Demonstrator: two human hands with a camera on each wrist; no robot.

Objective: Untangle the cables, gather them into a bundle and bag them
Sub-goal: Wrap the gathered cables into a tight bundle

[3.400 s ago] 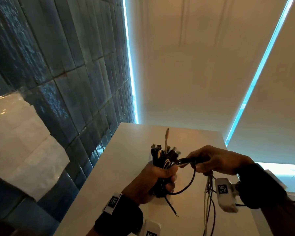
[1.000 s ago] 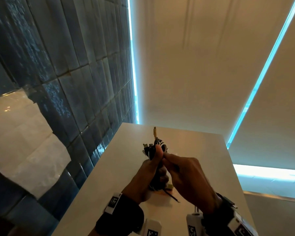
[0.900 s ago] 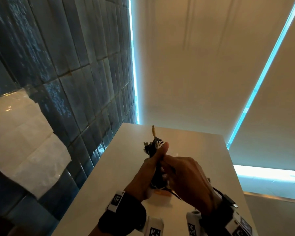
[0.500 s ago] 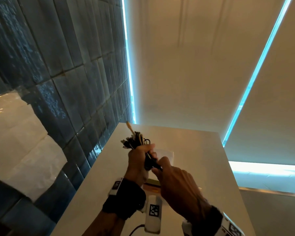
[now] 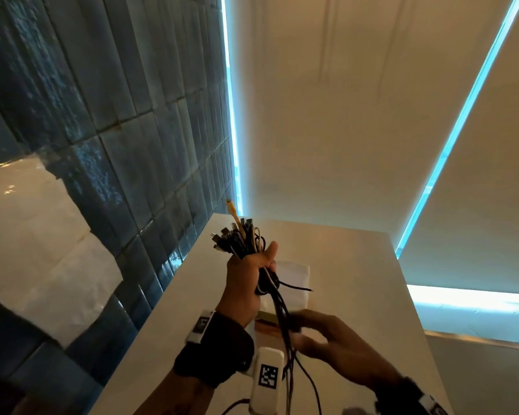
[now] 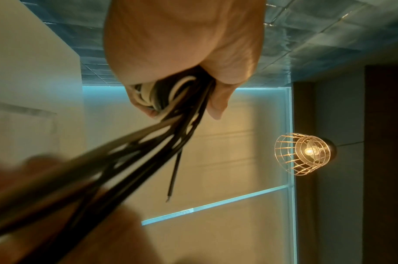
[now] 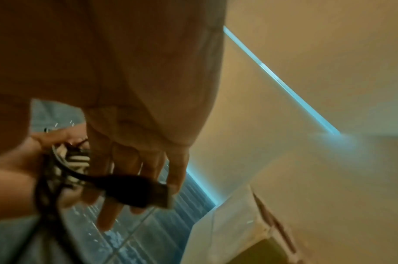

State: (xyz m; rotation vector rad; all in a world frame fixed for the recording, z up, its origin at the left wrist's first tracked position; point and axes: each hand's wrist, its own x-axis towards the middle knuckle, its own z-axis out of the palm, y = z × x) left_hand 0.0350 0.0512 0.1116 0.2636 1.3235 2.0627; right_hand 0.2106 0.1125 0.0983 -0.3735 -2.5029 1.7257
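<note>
Above the white table (image 5: 357,265), the left hand (image 5: 246,283) grips the cable bundle (image 5: 240,238); its tails hang to the blurred right hand (image 5: 336,345), fingers loosely spread.

Readable text: none in any view.
Wrist camera housing (image 5: 267,378): black-and-white square code marker, no letters.
Left wristband tag (image 5: 201,324): similar marker, blurred.

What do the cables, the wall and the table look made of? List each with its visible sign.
Cables: flexible plastic or rubber jackets, mostly black, some cream, matte; they bend and droop from the left hand. The plug tips glint, likely metal.
Wall: glazed ceramic tile, dark blue; grout lines and shiny highlights show.
Table: smooth pale top, matte; laminate or painted board, cannot tell which.
</note>
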